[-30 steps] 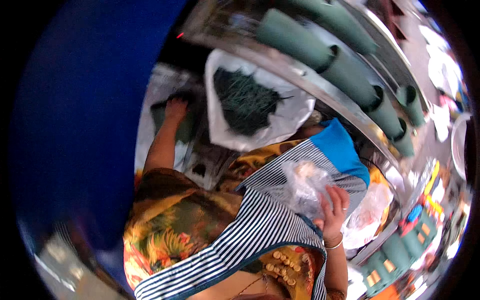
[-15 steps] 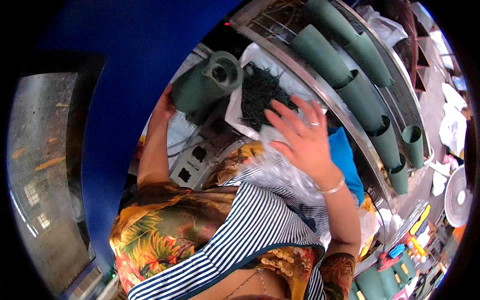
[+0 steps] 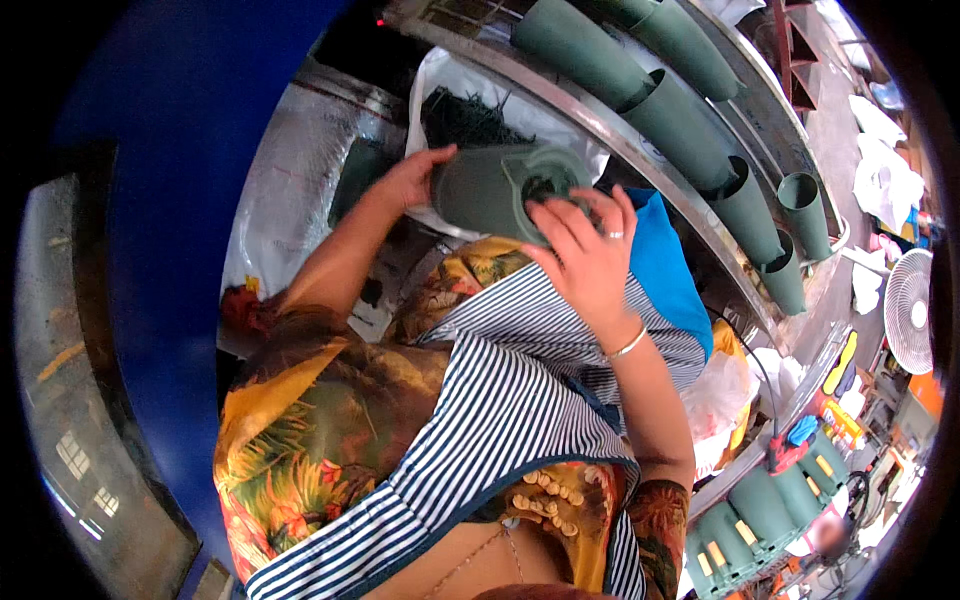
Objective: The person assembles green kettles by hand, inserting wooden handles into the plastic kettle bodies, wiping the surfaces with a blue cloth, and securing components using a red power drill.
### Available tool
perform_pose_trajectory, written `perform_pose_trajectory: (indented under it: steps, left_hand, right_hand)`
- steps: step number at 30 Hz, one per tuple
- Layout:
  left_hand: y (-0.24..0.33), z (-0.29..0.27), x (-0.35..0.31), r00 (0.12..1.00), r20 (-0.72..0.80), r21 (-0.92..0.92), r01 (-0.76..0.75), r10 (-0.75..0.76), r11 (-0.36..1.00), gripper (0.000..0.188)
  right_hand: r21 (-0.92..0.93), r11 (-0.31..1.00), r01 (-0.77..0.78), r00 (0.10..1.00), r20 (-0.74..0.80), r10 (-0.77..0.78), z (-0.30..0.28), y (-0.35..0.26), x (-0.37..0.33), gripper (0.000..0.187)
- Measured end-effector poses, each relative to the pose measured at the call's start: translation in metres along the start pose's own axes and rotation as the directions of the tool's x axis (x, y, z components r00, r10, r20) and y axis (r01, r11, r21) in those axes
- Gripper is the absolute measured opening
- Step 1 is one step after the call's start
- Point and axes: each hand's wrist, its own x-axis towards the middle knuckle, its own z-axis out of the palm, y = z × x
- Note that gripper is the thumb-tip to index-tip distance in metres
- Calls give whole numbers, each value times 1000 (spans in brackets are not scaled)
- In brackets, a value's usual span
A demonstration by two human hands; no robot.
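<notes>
Across my lap lies a green plastic pitcher-like vessel (image 3: 476,192), tilted sideways with its spouted mouth toward the right. My left hand (image 3: 412,178) is closed around its bottom end. At the mouth is my right hand (image 3: 588,255), fingers apart and partly bent, their tips over the opening; whether they press on the rim is unclear. The right hand wears a ring and a bracelet. Behind the vessel, a white sack (image 3: 424,92) holds a heap of thin dark green scraps (image 3: 470,118).
Nested green vessels (image 3: 684,130) fill a metal-edged rack (image 3: 590,128) ahead right. A blue machine panel (image 3: 190,260) stands at left. Bubble wrap (image 3: 300,160) lies behind my left arm. More green vessels (image 3: 765,500), a white fan (image 3: 910,308) and plastic bags (image 3: 715,395) are at right.
The vessel has come right and nearer to me, with my left hand still on it. My right hand moved from the air beside it to its mouth. Clear plastic over my lap is gone from there.
</notes>
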Motion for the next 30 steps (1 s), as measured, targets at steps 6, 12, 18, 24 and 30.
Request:
perform_pose_trajectory:
  steps: [6, 12, 18, 24, 30]
  left_hand:
    - [94, 47, -10, 975, -126, 270, -142, 181, 952, 37]
    - [143, 29, 11, 913, 370, 255, -278, 173, 926, 34]
    - [130, 6, 31, 896, 330, 314, -400, 297, 861, 35]
    - [129, 11, 22, 972, 136, 247, -221, 192, 943, 35]
    - [137, -6, 25, 968, 24, 233, -249, 250, 940, 37]
  right_hand:
    - [-178, 980, 92, 996, 4, -93, -17, 21, 66, 49]
    - [-165, 968, 191, 981, 65, -183, -6, 21, 111, 61]
    - [-141, 967, 212, 933, 325, -157, 28, 16, 124, 48]
    - [34, 987, 159, 984, 77, -162, 15, 21, 100, 51]
    - [287, 957, -33, 999, -23, 42, -2, 46, 63, 64]
